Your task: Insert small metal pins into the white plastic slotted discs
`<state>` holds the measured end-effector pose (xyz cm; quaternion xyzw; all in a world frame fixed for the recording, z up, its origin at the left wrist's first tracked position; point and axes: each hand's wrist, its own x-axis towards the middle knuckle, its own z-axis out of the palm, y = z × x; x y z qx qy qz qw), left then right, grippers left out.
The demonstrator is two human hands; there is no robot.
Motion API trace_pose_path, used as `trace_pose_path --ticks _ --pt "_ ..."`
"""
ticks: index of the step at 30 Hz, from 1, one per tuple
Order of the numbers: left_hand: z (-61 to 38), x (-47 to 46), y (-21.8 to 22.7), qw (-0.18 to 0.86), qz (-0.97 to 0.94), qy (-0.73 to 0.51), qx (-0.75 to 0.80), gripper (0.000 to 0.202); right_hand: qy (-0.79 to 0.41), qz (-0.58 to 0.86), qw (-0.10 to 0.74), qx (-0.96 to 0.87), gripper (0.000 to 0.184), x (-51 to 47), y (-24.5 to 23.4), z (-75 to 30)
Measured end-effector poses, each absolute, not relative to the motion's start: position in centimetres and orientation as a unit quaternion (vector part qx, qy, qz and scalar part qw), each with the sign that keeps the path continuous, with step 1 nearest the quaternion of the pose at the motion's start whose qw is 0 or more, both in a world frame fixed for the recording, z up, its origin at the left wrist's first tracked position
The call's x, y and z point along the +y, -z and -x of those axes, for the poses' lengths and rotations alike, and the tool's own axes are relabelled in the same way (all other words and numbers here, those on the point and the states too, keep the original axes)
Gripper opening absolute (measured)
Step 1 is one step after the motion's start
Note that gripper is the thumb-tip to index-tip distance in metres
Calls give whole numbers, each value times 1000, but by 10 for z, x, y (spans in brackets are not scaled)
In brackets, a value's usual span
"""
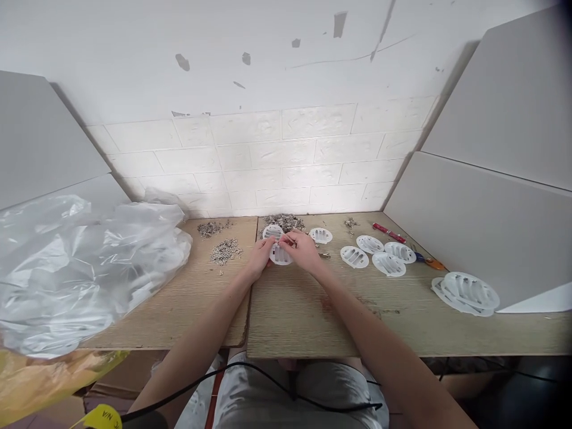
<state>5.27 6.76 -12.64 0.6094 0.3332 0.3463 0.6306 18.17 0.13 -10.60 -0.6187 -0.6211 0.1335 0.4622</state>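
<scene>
My left hand (260, 256) and my right hand (302, 250) meet over a white round plastic holder (280, 256) with slots, near the middle of the wooden table (295, 316). The left fingers grip the holder's left edge. The right fingers are pinched at its top edge on a small metal piece too small to make out. Another white holder (272, 231) lies just behind my hands, in front of a pile of small metal parts (285, 221).
Several more white holders (373, 255) lie to the right, with a stack (467, 292) at the far right. Two smaller metal-part heaps (226, 250) sit left of my hands. A large clear plastic bag (75, 262) covers the left side. Red tools (388, 232) lie by the wall.
</scene>
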Motion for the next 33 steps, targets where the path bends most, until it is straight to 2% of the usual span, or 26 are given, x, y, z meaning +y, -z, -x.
trace_pose_path --ticks 3,9,26,33 --pt "-53 67 127 632 -612 -342 330 38 -135 628 462 -611 18 2 110 -177" --pt "-52 68 128 626 -619 -343 327 37 -58 641 460 -612 19 3 117 -173" --pt "-53 62 121 636 -608 -338 335 30 -120 636 437 -625 21 3 110 -183" --pt "-52 64 124 618 -623 -335 343 38 -46 659 417 -625 20 3 116 -174"
